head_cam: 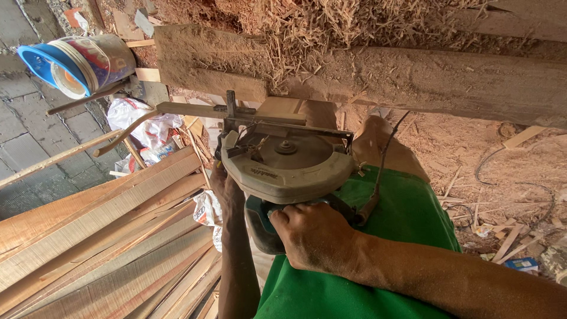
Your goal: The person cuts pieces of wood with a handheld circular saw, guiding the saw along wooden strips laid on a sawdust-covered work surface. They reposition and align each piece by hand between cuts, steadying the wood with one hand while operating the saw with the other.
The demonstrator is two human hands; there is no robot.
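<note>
At the centre of the frame the right hand [316, 236] is closed in a firm grip around the dark handle of a circular saw [286, 171]. The left hand [223, 180], just left of the saw body, is largely hidden behind the tool; it appears to be pressed against the saw's left side, but whether its fingers are wrapped around anything cannot be told.

The saw is held with its round blade guard facing the camera, its flat base plate set against a narrow wooden strip [195, 110] that runs leftward from the tool towards the upper left. A power cord [381, 159] leads from the handle area up along the right side of the tool. Below the hands a green garment [407, 218] covers the person's lap.

As for progress, the cut is judged to be under way rather than finished: the strip is seen in one piece against the base plate, and no severed end is visible. How much of its length has been sawn cannot be told, since the blade's contact is hidden.

Further out, a large heap of sawdust and shavings [331, 29] lies on a heavy timber beam [449, 82] across the top. A stack of long cut planks [100, 236] fills the lower left, and a blue-rimmed plastic bucket [77, 62] lies tipped at upper left.
</note>
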